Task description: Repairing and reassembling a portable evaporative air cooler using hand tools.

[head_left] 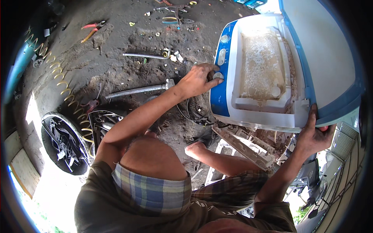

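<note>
A white and blue appliance (265, 68) fills the upper right, its lid (322, 46) raised and its pale inside stained. My left hand (200, 79) is at the blue control panel (223, 95), thumb and fingers closed round the lowest round knob (218, 76). My right hand (312, 138) grips the appliance's lower right corner by the lid hinge, with a small red spot beside the thumb or fingers. Beneath the appliance hang or lie dirty plastic parts (244, 145); whether they are attached I cannot tell.
Pliers (92, 31), more tools (176, 21) and metal bars (138, 90) lie on the dirty floor. At the left are a coiled yellow hose (68, 89), a cyan cylinder (19, 66) and a bin of scrap (64, 145). A motorbike (307, 182) stands at the lower right.
</note>
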{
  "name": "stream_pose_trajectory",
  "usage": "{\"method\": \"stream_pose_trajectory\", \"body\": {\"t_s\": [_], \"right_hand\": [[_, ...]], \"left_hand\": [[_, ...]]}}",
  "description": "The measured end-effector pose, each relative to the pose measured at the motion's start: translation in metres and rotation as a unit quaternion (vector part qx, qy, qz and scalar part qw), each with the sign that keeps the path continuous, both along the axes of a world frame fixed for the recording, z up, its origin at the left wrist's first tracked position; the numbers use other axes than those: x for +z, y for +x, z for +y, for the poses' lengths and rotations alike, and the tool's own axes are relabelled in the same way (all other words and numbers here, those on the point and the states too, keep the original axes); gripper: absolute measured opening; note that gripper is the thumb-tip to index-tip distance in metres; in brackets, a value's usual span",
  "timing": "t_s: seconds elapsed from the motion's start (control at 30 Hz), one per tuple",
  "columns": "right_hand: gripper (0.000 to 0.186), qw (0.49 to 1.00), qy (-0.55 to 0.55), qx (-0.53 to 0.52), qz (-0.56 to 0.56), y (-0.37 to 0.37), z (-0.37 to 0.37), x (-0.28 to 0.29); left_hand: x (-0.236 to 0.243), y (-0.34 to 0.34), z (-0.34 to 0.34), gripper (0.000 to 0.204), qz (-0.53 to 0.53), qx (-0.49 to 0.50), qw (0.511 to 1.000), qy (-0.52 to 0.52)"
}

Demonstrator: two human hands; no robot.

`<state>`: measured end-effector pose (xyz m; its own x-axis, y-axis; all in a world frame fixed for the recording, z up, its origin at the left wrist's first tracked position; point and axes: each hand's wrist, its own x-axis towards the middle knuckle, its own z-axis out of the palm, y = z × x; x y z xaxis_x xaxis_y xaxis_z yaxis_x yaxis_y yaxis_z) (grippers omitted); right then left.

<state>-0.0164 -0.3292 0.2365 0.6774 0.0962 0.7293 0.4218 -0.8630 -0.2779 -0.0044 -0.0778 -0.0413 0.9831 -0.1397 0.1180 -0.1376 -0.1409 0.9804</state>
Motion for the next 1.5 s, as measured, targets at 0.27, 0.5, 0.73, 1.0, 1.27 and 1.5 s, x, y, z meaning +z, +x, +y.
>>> {"method": "stream_pose_trajectory", "body": {"t_s": [0.27,0.5,0.73,1.0,1.27,1.5], "right_hand": [[0.042,0.999,-0.025,-0.025,-0.004,-0.003,0.002,-0.001],[0.044,0.999,-0.025,-0.032,0.000,-0.004,0.003,-0.001],[0.046,0.999,-0.040,-0.027,0.003,-0.006,0.000,-0.002],[0.046,0.999,-0.042,-0.030,0.000,-0.008,0.012,-0.002],[0.040,0.998,-0.051,-0.010,0.040,-0.010,0.026,-0.005],[0.043,0.995,-0.080,-0.036,0.042,-0.014,0.027,-0.003]], "left_hand": [[-0.011,-0.001,-0.007,0.039,0.004,-0.023,1.000,0.009],[-0.013,-0.003,-0.016,0.035,0.002,0.001,1.000,-0.016],[-0.007,-0.002,-0.007,0.050,-0.034,0.018,0.997,0.074],[-0.017,0.000,-0.023,0.066,0.023,0.040,0.991,0.126],[-0.035,-0.002,-0.031,0.050,0.055,0.058,0.996,-0.031],[-0.042,-0.003,-0.030,0.053,0.054,0.061,0.995,-0.060]]}}
